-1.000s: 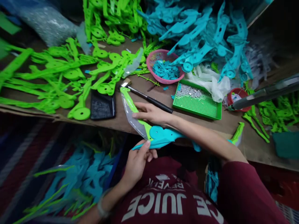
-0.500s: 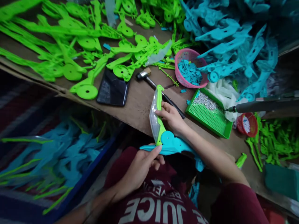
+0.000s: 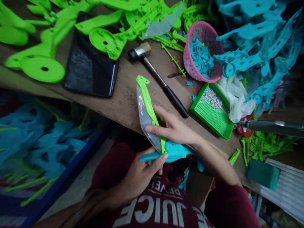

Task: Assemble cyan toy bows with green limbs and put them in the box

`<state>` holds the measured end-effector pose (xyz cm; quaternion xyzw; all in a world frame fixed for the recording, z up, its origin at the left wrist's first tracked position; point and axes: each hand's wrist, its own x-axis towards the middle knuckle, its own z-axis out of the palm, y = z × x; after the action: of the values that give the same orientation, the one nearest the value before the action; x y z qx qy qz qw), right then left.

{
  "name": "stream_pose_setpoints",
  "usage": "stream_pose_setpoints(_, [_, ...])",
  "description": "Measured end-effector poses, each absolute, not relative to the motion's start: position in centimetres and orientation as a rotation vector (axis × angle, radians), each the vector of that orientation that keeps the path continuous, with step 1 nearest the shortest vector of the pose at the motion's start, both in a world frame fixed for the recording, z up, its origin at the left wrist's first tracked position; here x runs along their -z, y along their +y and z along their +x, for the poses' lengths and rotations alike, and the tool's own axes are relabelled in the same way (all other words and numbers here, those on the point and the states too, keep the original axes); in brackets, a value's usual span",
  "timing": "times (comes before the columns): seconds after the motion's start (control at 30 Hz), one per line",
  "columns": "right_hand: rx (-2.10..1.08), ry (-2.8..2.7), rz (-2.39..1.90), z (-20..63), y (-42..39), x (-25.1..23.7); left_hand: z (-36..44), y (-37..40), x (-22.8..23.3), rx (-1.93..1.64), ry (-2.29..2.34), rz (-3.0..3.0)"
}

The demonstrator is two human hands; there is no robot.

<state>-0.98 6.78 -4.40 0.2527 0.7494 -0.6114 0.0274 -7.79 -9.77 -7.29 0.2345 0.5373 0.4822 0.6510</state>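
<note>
Pinching green arm (image 3: pixel 148 105) & blue part (image 3: pixel 175 152) w/ both hands (image 3: pixel 142 173) (image 3: pixel 174 127); arm's long axis points fwd-L.

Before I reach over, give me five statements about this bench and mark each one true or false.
1. The left hand holds the blue part. True.
2. The right hand holds the hammer. False: it holds the green strip; the hammer lies on the bench.
3. The pink basket contains blue pieces. True.
4. The green tray holds silvery pieces. True.
5. The black device lies in the green tray. False: it lies on the bench, partly covered by green parts.
</note>
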Motion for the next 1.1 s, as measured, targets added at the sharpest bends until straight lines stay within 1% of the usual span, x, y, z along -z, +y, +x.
stream_pose_setpoints(0.1, [1.643,2.522,0.916,-0.8,7.1,4.6,-8.2,-9.4,8.1,-1.051,1.234,0.521])
stream_pose_setpoints(0.13, [1.497,2.625,0.965,-0.7,7.5,4.4,-8.5,-9.4,8.2,-1.018,1.234,0.525])
stream_pose_setpoints(0.2, [1.088,2.83,1.078,-0.6,8.6,3.9,-9.3,-9.7,8.4,-0.965,1.277,0.614])
stream_pose_setpoints(0.27, [0.659,2.918,1.13,-0.9,10.0,3.4,-10.1,-10.3,8.2,-0.965,1.443,0.894])
stream_pose_setpoints(0.3, [0.5,2.909,1.123,-1.1,10.6,3.4,-10.3,-10.6,7.9,-0.999,1.551,1.11])
stream_pose_setpoints(0.37, [0.327,2.85,1.038,-2.1,11.7,3.7,-10.0,-10.6,7.4,-1.109,1.668,1.629])
stream_pose_setpoints(0.4, [0.287,2.827,0.99,-2.7,12.1,3.9,-9.3,-10.3,7.1,-1.165,1.636,1.881])
stream_pose_setpoints(0.47, [0.259,2.804,0.947,-3.8,12.8,4.2,-7.1,-9.0,6.8,-1.201,1.439,2.287])
stream_pose_setpoints(0.53, [0.3,2.812,0.993,-4.4,13.4,3.7,-4.2,-7.3,7.1,-1.079,1.297,2.511])
stream_pose_setpoints(0.57, [0.364,2.839,1.04,-4.2,13.5,3.2,-2.9,-6.4,7.5,-0.987,1.296,2.568])
stream_pose_setpoints(0.6, [0.467,2.879,1.094,-3.8,13.6,2.4,-1.7,-5.5,7.9,-0.887,1.317,2.609])
stream_pose_setpoints(0.67, [0.8,2.97,1.187,-2.3,13.3,0.7,-0.3,-4.3,8.8,-0.768,1.393,2.655])
stream_pose_setpoints(0.73, [1.191,3.008,1.246,-0.3,12.5,-0.5,0.1,-3.7,9.6,-0.753,1.446,2.684])
stream_pose_setpoints(0.8, [1.405,3.039,1.264,1.1,11.4,-0.4,0.1,-3.6,10.1,-0.79,1.46,2.708])
stream_pose_setpoints(0.87, [1.379,3.024,1.201,1.4,10.3,0.6,-0.1,-3.6,10.3,-0.816,1.457,2.726])
stream_pose_setpoints(0.97, [1.164,2.886,1.018,0.7,9.5,1.8,-0.1,-3.7,10.5,-0.829,1.438,2.735])
stream_pose_setpoints(1.03, [1.142,2.862,0.96,0.9,8.9,1.1,0.0,-3.7,10.7,-0.833,1.426,2.722])
stream_pose_setpoints(1.1, [1.21,2.931,0.998,2.5,7.8,-0.6,0.3,-3.7,11.0,-0.837,1.416,2.695])
